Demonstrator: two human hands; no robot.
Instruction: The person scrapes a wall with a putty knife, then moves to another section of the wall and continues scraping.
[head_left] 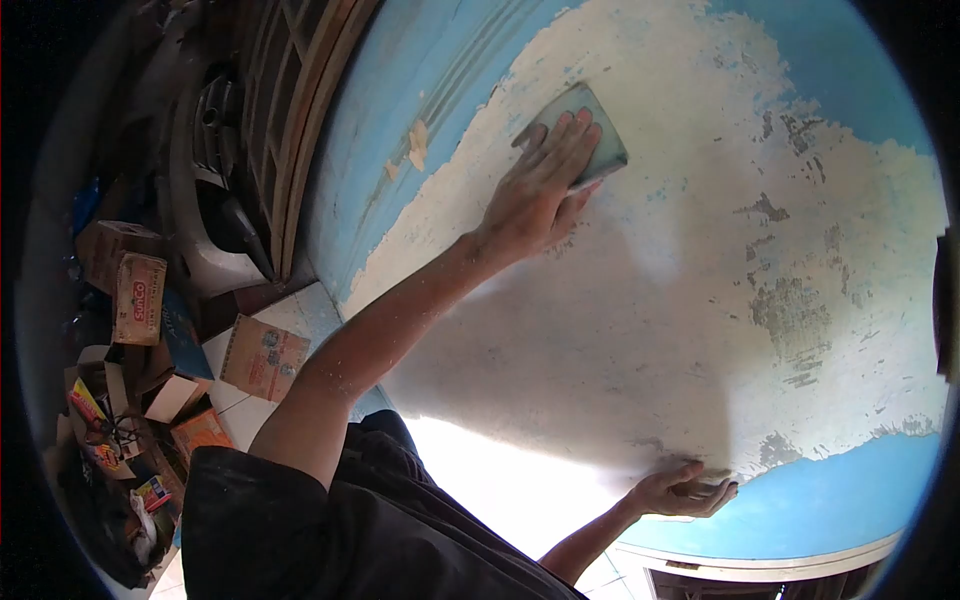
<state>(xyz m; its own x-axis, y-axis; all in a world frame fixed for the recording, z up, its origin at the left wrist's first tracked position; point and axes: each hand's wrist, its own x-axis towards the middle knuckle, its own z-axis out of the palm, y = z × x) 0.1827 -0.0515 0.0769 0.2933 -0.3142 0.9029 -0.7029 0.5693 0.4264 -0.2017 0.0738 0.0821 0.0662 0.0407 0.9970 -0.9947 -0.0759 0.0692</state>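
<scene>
My left hand (550,180) presses a grey-green folded sheet of sandpaper (582,105) against the wall (640,330). Its fingers lie close together over the sheet, with the thumb by the lower edge. The wall shows a large whitish, scraped area edged by blue paint, with grey worn patches at the right. Low on the wall, my right hand (690,492) is cupped with its palm turned up and fingers partly curled. I see no object in that palm. A grey mark on the wall lies just behind its fingers.
At the left, a cardboard box marked SunCo (138,298) stands among several boxes and packets. A flattened piece of cardboard (263,358) lies on the tiled floor. A wooden frame (300,130) borders the wall, with a grey motorcycle part (215,230) beside it.
</scene>
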